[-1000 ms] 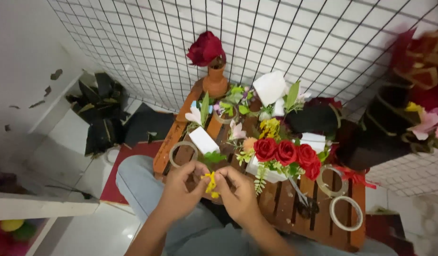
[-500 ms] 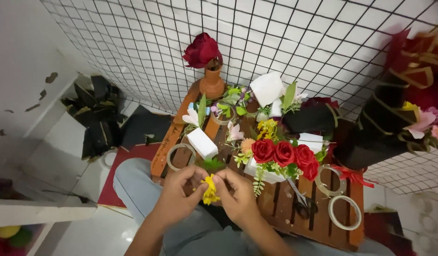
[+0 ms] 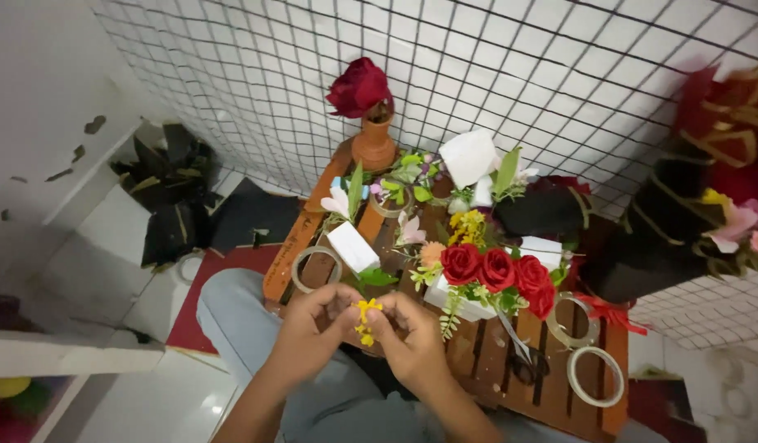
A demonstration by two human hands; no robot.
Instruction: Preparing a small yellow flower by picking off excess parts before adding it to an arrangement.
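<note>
My left hand (image 3: 312, 331) and my right hand (image 3: 408, 338) meet over the near edge of a low wooden slatted table (image 3: 484, 367). Both pinch a small sprig of yellow flowers (image 3: 366, 318) between their fingertips. Just beyond the hands lie a white foam block (image 3: 353, 246) and a clear tape roll (image 3: 315, 268). To the right sits a cluster of three red roses (image 3: 500, 271) on another white block.
A clay vase with a dark red rose (image 3: 365, 102) stands at the table's far end by a wire grid wall (image 3: 559, 74). Two more tape rolls (image 3: 595, 376) and scissors (image 3: 525, 361) lie at the right. Black wrapped bouquets (image 3: 666, 221) crowd the right side.
The hands have stayed together on the yellow sprig, lifting it slightly and turning it between the fingertips. The view has shifted a little; nothing else has moved.
</note>
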